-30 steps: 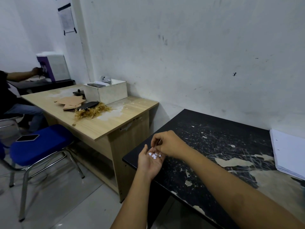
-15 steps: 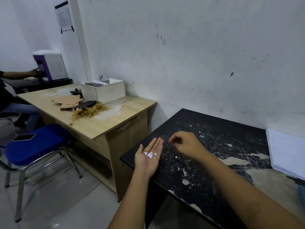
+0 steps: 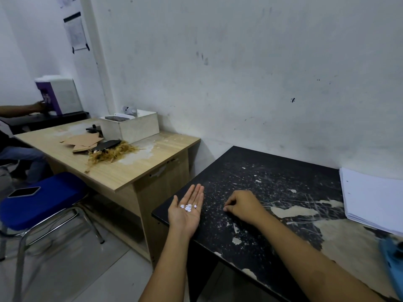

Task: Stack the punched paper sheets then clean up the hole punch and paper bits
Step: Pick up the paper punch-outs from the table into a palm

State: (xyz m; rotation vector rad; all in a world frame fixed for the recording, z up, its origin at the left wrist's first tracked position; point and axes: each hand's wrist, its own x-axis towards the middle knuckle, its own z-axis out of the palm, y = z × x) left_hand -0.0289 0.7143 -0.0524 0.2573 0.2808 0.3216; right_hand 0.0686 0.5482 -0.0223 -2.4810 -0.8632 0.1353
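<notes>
My left hand point(image 3: 186, 211) lies palm up at the near left corner of the worn black table point(image 3: 272, 240), fingers straight, with several white paper bits point(image 3: 188, 207) in the palm. To its right, my right hand point(image 3: 243, 205) rests on the tabletop with fingers curled down and fingertips pinched together against the surface; what they pinch is too small to see. The stack of white punched sheets point(image 3: 374, 197) lies at the table's right edge by the wall. A blue object point(image 3: 392, 262), blurred and cut off, sits at the far right edge.
A wooden desk point(image 3: 122, 171) stands to the left with a white box point(image 3: 130, 127), cardboard pieces and straw-like scraps. A blue chair point(image 3: 41, 199) holds a phone point(image 3: 24, 191). Another person sits at the far left. The wall runs close behind the black table.
My right hand left the left palm and moved right and down onto the tabletop. The left palm opened flat with the bits on it. The view shifted slightly.
</notes>
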